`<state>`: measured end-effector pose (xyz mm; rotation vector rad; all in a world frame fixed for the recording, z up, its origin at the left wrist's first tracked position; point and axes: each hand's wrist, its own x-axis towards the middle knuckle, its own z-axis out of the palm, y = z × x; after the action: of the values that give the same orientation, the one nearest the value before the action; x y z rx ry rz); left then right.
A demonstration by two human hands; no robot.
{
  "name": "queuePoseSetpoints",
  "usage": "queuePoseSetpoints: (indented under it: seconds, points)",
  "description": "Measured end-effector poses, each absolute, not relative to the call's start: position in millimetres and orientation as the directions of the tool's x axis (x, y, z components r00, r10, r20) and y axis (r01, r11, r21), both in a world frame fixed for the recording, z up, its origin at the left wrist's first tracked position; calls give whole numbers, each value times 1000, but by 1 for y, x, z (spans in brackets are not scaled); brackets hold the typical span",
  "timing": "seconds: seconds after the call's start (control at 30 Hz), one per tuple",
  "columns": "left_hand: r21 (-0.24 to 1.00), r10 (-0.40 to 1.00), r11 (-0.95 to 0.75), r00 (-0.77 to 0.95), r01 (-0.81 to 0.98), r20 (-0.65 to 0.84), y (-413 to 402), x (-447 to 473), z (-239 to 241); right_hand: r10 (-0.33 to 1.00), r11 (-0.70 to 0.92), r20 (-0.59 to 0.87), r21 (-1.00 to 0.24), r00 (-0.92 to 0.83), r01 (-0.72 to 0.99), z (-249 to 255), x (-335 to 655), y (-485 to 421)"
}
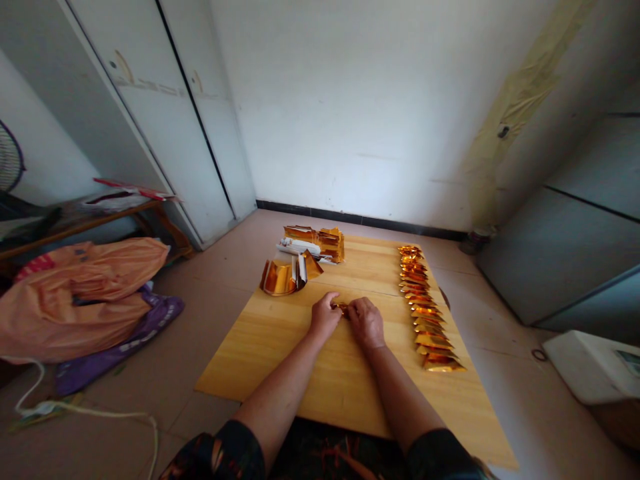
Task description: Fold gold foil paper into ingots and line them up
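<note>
Between my two hands, just above the wooden table [280, 347], is a small piece of gold foil paper [341, 307], mostly covered by fingers. My left hand [325, 315] is closed on its left end, thumb and fingers pinching. On the other end my right hand [367, 321] is closed too, its knuckles turned up. To the right runs a long row of folded gold foil paper pieces [425, 310], set close together. Beyond my left hand lie loose gold foil sheets [280, 277] with white backs, curling upward.
Behind the loose sheets sits a bundled stack of gold paper [331, 244]. An orange bag [75, 287] and a purple bag [120, 347] lie on the floor at left, near a white cord [100, 412]. At right stands a white box [590, 367].
</note>
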<state>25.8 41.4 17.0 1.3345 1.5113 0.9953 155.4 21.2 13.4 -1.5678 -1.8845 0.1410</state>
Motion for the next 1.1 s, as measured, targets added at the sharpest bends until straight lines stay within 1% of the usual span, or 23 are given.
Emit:
queuePoseSetpoints:
  seconds: [0.1,0.23,0.3,0.37,0.5,0.63,0.77,0.97,1.1]
  points:
    - [946,993,122,-46,301,-113,41,26,19,898,299,436,-492,-66,818,12,159,19]
    - [940,985,173,-63,293,-162,41,27,22,904,272,426,-513,-34,814,9,171,14]
    - [928,990,141,-66,345,-126,42,27,21,906,266,422,-529,-23,806,7,177,12]
    - [900,997,74,-53,429,-57,43,25,19,906,268,424,-542,-17,797,7,180,10]
    - [808,999,-47,8,587,52,44,20,18,911,260,413,-540,-17,801,9,179,9]
    - [710,996,-92,56,698,73,42,19,22,919,248,392,-501,-37,829,13,175,8]
    - [644,995,-99,66,759,74,37,21,26,916,249,396,-430,-66,868,15,172,8]
    - [619,994,-112,79,777,80,35,22,28,914,210,400,-338,-62,917,13,170,10]
    - [612,995,-95,68,785,68,35,22,27,910,220,408,-342,-66,914,13,171,9]
